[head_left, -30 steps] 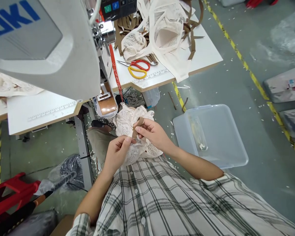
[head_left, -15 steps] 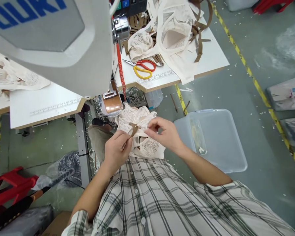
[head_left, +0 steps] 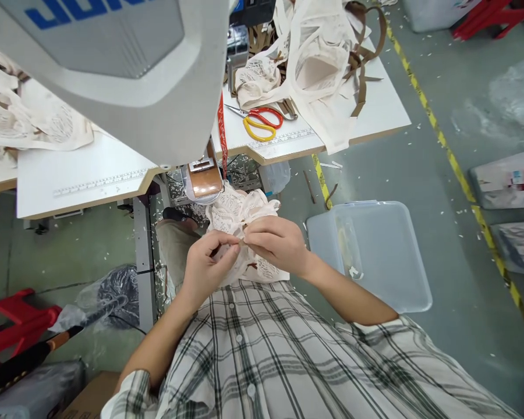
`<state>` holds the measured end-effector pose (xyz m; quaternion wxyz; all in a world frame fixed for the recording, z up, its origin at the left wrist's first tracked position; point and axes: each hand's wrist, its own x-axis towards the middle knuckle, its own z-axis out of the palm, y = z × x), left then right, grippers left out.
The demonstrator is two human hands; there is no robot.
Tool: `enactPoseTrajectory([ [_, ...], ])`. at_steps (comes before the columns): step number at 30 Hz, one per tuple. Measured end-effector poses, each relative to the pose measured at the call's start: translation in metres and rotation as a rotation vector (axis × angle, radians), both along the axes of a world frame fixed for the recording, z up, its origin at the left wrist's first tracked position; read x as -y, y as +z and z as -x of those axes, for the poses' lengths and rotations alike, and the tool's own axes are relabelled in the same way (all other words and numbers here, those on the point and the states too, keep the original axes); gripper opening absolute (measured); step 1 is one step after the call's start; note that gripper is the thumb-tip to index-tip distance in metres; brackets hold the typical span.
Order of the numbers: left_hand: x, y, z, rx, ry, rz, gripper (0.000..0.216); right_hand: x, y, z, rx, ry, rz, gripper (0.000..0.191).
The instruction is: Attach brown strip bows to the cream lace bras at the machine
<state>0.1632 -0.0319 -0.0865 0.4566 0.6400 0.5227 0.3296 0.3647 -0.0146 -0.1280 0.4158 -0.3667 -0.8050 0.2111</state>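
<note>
A cream lace bra (head_left: 227,208) lies bunched on my lap, below the sewing machine. Over it, the fingertips of both hands meet. My left hand (head_left: 207,265) is closed in a pinch of thumb and index finger on a narrow brown fabric strip (head_left: 241,242). From the other side my right hand (head_left: 277,243) pinches the same strip, its fingers bent together. Only a short bit of the strip shows between the fingertips; the rest is hidden. My hands cover the middle of the bra.
The white sewing machine head (head_left: 157,110) overhangs at upper left. Scissors (head_left: 262,123) with red and yellow handles lie on the white table (head_left: 297,142), beside more cream bras (head_left: 314,75) and brown strips. A translucent plastic bin (head_left: 388,256) stands at my right.
My right hand has come left and down to meet my left fingertips at the brown strip. Most of the strip is now covered by fingers. The camera view has shifted slightly.
</note>
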Motion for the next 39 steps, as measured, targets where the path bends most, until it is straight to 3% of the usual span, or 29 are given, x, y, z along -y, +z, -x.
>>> enactPoseTrajectory([
  [5, -0.003, 0.003, 0.002, 0.193, 0.007, 0.383, 0.027, 0.002, 0.000, 0.001, 0.005, -0.036, -0.001, 0.017],
  [9, -0.003, 0.002, 0.000, 0.253, 0.025, 0.477, 0.027, 0.001, 0.002, 0.002, -0.017, -0.030, 0.009, 0.015],
  [11, -0.002, 0.003, -0.001, 0.197, 0.018, 0.425, 0.023, 0.001, 0.005, 0.002, -0.015, 0.000, 0.045, 0.013],
  [17, 0.001, 0.004, 0.000, -0.191, -0.065, -0.014, 0.013, -0.004, 0.016, -0.001, -0.036, 0.115, 0.271, 0.013],
  [22, 0.000, 0.001, -0.001, -0.342, -0.108, -0.135, 0.009, -0.011, 0.022, 0.002, 0.174, 0.128, 0.171, 0.019],
  [27, -0.001, -0.006, -0.010, -0.371, 0.012, -0.157, 0.008, -0.011, 0.028, 0.010, 0.296, -0.009, 0.182, 0.019],
  [30, -0.001, -0.006, -0.015, -0.258, 0.058, -0.078, 0.011, -0.011, 0.028, 0.013, 0.147, -0.006, 0.416, 0.016],
  [35, -0.005, -0.006, -0.013, 0.045, 0.051, 0.257, 0.008, -0.014, 0.009, 0.012, -0.416, 0.190, 1.199, 0.013],
  [37, -0.007, -0.010, -0.009, 0.156, 0.054, 0.363, 0.009, -0.013, 0.003, 0.012, -0.545, 0.179, 1.307, 0.016],
  [39, -0.009, -0.014, -0.005, 0.241, 0.071, 0.439, 0.014, -0.010, 0.002, 0.012, -0.578, 0.134, 1.296, 0.021],
])
